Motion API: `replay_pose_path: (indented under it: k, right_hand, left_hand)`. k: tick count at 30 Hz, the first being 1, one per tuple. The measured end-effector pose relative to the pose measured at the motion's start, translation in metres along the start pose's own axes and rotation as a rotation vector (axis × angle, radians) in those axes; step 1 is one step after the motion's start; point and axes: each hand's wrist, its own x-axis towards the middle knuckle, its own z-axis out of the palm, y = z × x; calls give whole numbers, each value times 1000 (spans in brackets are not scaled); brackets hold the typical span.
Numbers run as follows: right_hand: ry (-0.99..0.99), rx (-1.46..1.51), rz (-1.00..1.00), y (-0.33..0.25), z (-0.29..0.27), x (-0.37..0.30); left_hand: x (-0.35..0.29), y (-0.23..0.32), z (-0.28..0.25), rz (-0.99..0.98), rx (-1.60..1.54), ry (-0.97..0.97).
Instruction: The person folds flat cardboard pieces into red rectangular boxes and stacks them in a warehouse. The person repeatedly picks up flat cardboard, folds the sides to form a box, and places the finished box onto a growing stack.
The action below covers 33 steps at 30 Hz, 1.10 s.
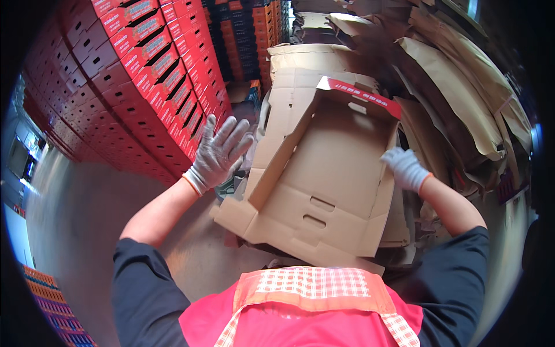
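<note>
A partly folded cardboard box [341, 156] lies before me with its brown inside up. Its far end wall stands up and carries a red printed band; the near end panel, with two slots, lies flat. My left hand [218, 153], in a grey-white glove, is raised left of the box, fingers spread, holding nothing. On the other side, my right hand [406, 169], gloved too, is at the box's right side wall, its fingers bent over the edge; the thumb is hidden. Under the box lies a pile of flat cardboard sheets [281, 101].
Tall stacks of red boxes [159, 63] rise at the left. Dark and orange crates [248, 40] stand behind. Bundles of flat cardboard [457, 87] lean at the right. Orange and purple crates [55, 309] stand at the lower left, beyond the grey floor [98, 231].
</note>
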Motion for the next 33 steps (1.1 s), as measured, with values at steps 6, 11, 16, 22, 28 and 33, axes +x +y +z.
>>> replay_pose_path:
  k: [6, 11, 16, 22, 28, 33]
  right_hand:
    - [51, 282, -334, -87, -43, -65]
    - [477, 528, 144, -70, -49, -50]
    - [436, 491, 53, -49, -79, -77]
    - [-882, 1119, -397, -107, -138, -121]
    - [-446, 871, -157, -82, -115, -113]
    - [269, 584, 133, -45, -44, -87]
  left_hand:
    - [46, 39, 72, 610, -296, -572]
    - [103, 52, 77, -43, -675, -315]
    - [99, 63, 25, 114, -557, -222]
    - [49, 74, -44, 430, -1485, -1309]
    - [57, 35, -29, 243, -1150, -1041]
    - [36, 70, 41, -323, -389, -430]
